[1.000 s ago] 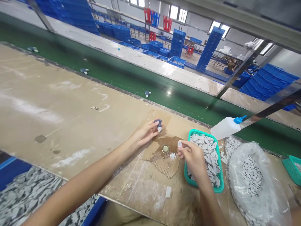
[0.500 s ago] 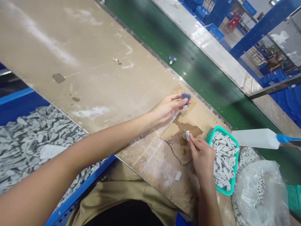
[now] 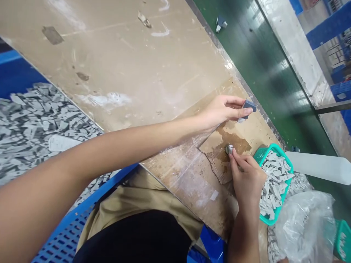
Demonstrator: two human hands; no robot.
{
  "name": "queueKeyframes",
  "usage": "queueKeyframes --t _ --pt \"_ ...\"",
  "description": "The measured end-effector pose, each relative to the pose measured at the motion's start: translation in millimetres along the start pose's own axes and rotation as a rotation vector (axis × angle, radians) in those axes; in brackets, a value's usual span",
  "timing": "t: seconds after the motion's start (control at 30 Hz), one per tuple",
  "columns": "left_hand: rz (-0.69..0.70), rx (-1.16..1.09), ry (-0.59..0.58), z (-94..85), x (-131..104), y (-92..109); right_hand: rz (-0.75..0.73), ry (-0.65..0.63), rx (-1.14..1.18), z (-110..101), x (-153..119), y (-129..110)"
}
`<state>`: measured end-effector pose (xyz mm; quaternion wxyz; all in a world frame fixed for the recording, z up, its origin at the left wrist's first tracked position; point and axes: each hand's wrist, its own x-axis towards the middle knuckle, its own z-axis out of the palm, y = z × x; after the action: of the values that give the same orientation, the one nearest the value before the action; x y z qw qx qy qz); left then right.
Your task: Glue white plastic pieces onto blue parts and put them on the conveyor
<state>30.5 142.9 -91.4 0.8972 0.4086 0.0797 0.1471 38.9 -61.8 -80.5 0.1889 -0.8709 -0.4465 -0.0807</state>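
Observation:
My left hand [image 3: 222, 111] pinches a dark blue-grey piece [image 3: 249, 106] with a whitish part beneath it, above the table near the edge of the green belt. Lower and to the right, my right hand [image 3: 245, 173] grips a small whitish piece [image 3: 230, 148] between thumb and finger. That piece is at a small round metal cup [image 3: 227, 149], which sits on a wet, torn piece of cardboard [image 3: 216, 146]. Beside my right hand stands a green basket [image 3: 291, 168] full of small pale pieces.
A blue crate [image 3: 95, 197] of grey pieces lies at the left. On the green belt [image 3: 274, 73] rests another dark and white piece [image 3: 220, 24]. At the right are a white bottle [image 3: 320, 166], a clear plastic bag [image 3: 304, 219] and another green basket [image 3: 338, 237].
The view has shifted, so the table and crate appear further left. My left hand still holds the blue-grey piece. My right hand's small piece now overlaps the metal cup more.

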Motion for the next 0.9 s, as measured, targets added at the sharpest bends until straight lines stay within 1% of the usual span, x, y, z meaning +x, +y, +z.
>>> queueKeyframes --t 0.13,0.2,0.27,0.33,0.4,0.47,0.57,0.67,0.77,0.9 --pt "0.001 0.155 0.007 4.0 -3.1 1.0 -0.009 -0.002 -0.016 1.6 0.0 -0.5" --pt "0.001 0.224 0.022 4.9 -3.1 0.8 0.022 0.005 0.023 0.1 0.1 0.1" --pt "-0.006 0.262 0.029 4.7 -2.0 -0.8 0.099 0.027 0.117 -3.3 0.1 1.6" --pt "-0.031 0.284 0.01 3.9 -1.0 -3.7 0.213 0.068 0.259 -7.5 -0.1 4.2" --pt "-0.064 0.303 -0.028 3.7 -1.1 -7.4 0.312 0.141 0.393 -11.1 -0.4 7.1" --pt "-0.094 0.315 -0.068 5.0 -3.0 -11.5 0.358 0.237 0.476 -13.5 -0.6 9.4" --pt "-0.136 0.294 -0.143 9.7 -8.3 -17.5 0.33 0.349 0.511 -15.7 -0.6 10.3" --pt "-0.205 0.252 -0.207 15.4 -14.1 -21.6 0.246 0.4 0.506 -17.9 -0.8 8.5" --pt "-0.247 0.195 -0.247 19.3 -18.3 -22.8 0.194 0.402 0.51 -19.7 -1.4 6.9" --pt "-0.225 0.151 -0.281 22.5 -21.5 -20.5 0.181 0.38 0.486 -20.0 -2.5 6.8"
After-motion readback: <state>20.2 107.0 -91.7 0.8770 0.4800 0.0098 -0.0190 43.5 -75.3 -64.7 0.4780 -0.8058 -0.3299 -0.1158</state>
